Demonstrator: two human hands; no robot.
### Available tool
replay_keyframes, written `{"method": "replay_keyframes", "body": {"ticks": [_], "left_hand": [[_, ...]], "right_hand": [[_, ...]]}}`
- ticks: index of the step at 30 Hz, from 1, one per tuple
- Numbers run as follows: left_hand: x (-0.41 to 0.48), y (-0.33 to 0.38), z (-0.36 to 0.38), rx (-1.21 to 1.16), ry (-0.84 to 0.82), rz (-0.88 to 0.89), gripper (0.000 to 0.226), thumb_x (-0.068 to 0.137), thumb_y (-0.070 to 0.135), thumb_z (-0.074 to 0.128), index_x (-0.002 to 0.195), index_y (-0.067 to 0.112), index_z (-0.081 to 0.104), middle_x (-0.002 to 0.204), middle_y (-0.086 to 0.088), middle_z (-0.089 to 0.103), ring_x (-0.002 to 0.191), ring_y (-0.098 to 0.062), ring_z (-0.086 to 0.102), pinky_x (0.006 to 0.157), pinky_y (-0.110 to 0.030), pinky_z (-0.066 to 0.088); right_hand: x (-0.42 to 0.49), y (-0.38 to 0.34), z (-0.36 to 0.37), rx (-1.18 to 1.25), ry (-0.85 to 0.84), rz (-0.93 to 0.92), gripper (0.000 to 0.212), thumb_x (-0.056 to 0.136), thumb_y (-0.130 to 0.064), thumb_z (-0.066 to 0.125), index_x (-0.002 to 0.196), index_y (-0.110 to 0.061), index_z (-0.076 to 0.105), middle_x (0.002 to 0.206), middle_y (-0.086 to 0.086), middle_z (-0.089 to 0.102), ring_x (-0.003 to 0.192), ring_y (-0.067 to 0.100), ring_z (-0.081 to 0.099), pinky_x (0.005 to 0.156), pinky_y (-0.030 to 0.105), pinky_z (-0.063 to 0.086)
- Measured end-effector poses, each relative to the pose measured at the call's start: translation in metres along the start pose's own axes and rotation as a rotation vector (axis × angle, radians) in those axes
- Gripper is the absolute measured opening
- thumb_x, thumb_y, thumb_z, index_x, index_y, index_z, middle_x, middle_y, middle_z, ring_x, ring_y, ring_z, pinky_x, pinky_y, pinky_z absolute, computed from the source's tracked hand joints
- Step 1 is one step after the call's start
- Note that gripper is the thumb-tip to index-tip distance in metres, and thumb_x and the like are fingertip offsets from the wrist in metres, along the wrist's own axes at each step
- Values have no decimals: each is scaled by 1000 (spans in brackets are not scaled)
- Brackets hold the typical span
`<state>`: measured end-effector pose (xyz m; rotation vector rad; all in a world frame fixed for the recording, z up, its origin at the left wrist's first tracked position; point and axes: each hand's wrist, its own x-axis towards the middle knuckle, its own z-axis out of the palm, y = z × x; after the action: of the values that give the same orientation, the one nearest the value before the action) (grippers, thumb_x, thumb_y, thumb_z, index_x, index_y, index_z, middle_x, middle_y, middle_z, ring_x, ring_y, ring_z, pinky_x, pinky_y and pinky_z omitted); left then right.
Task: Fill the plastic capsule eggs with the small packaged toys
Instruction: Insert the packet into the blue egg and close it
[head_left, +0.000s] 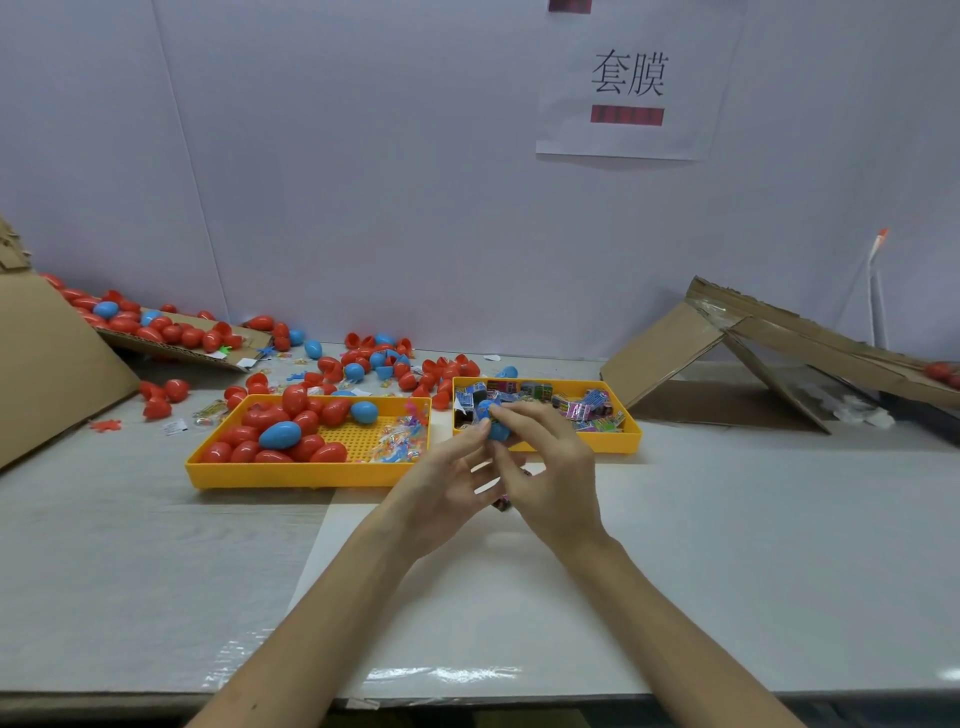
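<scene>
Two bare hands meet above the middle of a pale table. The left hand (447, 488) lies palm up, its fingers mostly straight, with thumb and fingertips pinching a blue capsule egg (496, 425) from the left. The right hand (550, 467) curls its fingers over the same egg from the right, so the egg sits raised between both sets of fingertips. A small dark packet (503, 502) shows under the palms; which hand holds it cannot be told.

Just beyond the fingertips stands a yellow tray (631, 434) of small packaged toys (584, 411), its near rim close behind the egg. Just left of the left hand a larger yellow tray (291, 475) holds red and blue eggs (280, 435) on its far-left side and clear-wrapped trinkets (400, 441) on the side nearest the hand. Past both trays, loose eggs and egg halves (363, 364) are scattered to the wall.

The table (753, 545) is bare from the wrists to its near edge and rightward. Folded cardboard (670, 353) leans far right; another cardboard sheet (52, 364) slopes far left.
</scene>
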<state>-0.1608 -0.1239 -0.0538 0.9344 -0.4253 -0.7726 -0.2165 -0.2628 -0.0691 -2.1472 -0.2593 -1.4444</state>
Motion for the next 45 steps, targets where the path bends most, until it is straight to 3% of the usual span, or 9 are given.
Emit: {"method": "replay_keyframes", "body": {"ticks": [7, 12, 16, 22, 26, 28, 33, 39, 45], "left_hand": [[0, -1, -1, 1, 25, -21, 49, 93, 31, 68, 137, 12, 61, 123, -10, 66, 125, -25, 60, 116, -42, 39], [-1, 1, 3, -19, 18, -26, 37, 91, 31, 70, 125, 17, 70, 120, -6, 69, 115, -20, 67, 105, -36, 48], [-2, 3, 4, -36, -6, -14, 29, 94, 37, 66, 117, 23, 77, 131, -7, 68, 112, -16, 69, 97, -34, 48], [-2, 2, 2, 5, 27, 15, 28, 92, 39, 65, 114, 26, 78, 129, -4, 70, 115, -14, 68, 96, -33, 47], [-3, 3, 3, 21, 64, 17, 42, 87, 41, 70, 124, 19, 69, 126, -5, 71, 112, -13, 70, 94, -32, 49], [-3, 3, 3, 25, 85, 16, 46, 86, 41, 71, 126, 17, 66, 120, -3, 74, 110, -13, 71, 92, -30, 51], [-1, 3, 3, 34, 88, 30, 25, 82, 41, 72, 98, 25, 82, 106, 1, 77, 105, -12, 72, 85, -26, 54], [3, 1, 1, -11, 104, 51, 19, 79, 37, 75, 88, 23, 83, 100, -2, 77, 96, -11, 74, 77, -22, 59], [4, 0, 2, -33, 127, 88, 42, 78, 32, 74, 115, 12, 69, 109, -6, 76, 101, -15, 74, 77, -23, 59]], "right_hand": [[-1, 4, 1, 24, 26, 13, 29, 85, -1, 74, 114, -4, 74, 111, 6, 72, 107, 3, 61, 95, 12, 46], [1, 2, 1, 31, 38, 34, 29, 85, -4, 74, 114, -4, 75, 111, -2, 71, 106, -3, 60, 95, 10, 45], [2, -3, -2, 49, 34, 119, 33, 90, -21, 71, 120, -7, 72, 108, -7, 72, 99, 0, 64, 89, 9, 48], [6, -3, -3, 70, 1, 109, 36, 95, -19, 67, 130, -11, 65, 118, -6, 68, 105, 5, 63, 92, 15, 49], [3, -1, -3, -25, 18, 30, 34, 88, -15, 72, 122, -10, 71, 111, 0, 73, 103, 13, 66, 87, 40, 56], [1, 1, -2, -47, 33, 24, 33, 85, -13, 76, 118, -10, 73, 106, 0, 75, 99, 13, 67, 83, 44, 56], [1, 5, -1, -58, 56, 24, 32, 82, -17, 79, 113, -9, 76, 100, 1, 77, 94, 9, 67, 80, 39, 54], [0, 7, 0, -3, 59, 35, 32, 83, -15, 79, 113, -7, 75, 104, 1, 77, 100, 8, 69, 82, 33, 57], [3, 2, 0, 99, 47, 133, 31, 85, -21, 77, 114, -10, 75, 103, -9, 74, 98, -1, 68, 85, 20, 56]]}}
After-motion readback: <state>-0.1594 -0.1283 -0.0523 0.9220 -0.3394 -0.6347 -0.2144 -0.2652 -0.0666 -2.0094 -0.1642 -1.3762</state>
